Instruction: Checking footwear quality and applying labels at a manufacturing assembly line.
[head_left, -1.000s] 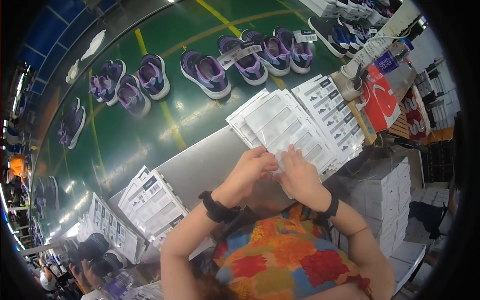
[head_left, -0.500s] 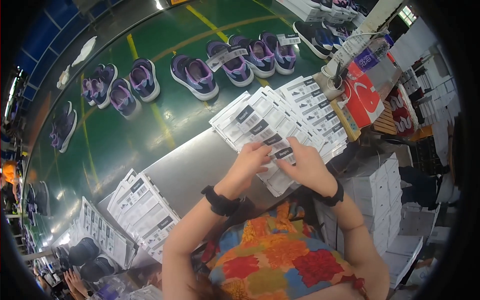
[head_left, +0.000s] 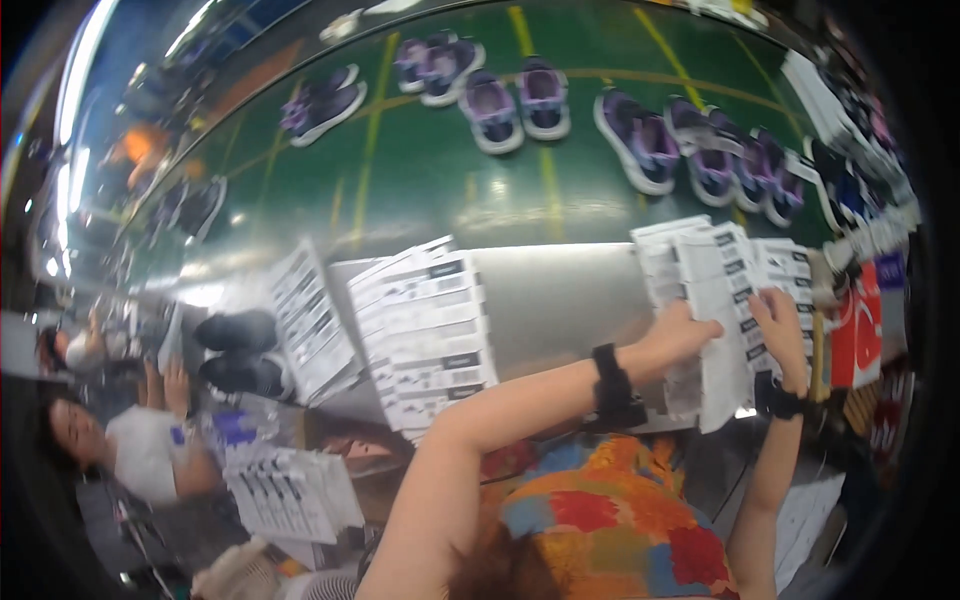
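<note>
I see left hand (head_left: 682, 338) and right hand (head_left: 781, 325) apart, both gripping the white label sheets (head_left: 715, 290) at the steel table's (head_left: 560, 300) right edge.

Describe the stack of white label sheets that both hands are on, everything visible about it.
The stack of white label sheets lies fanned on the grey metal table, toward its right end. The sheets look like thin paper, each with rows of small printed labels with dark bars. They overlap unevenly. The left hand presses on the lower left part; the right hand rests on the right side. Print is too blurred to make out.
</note>
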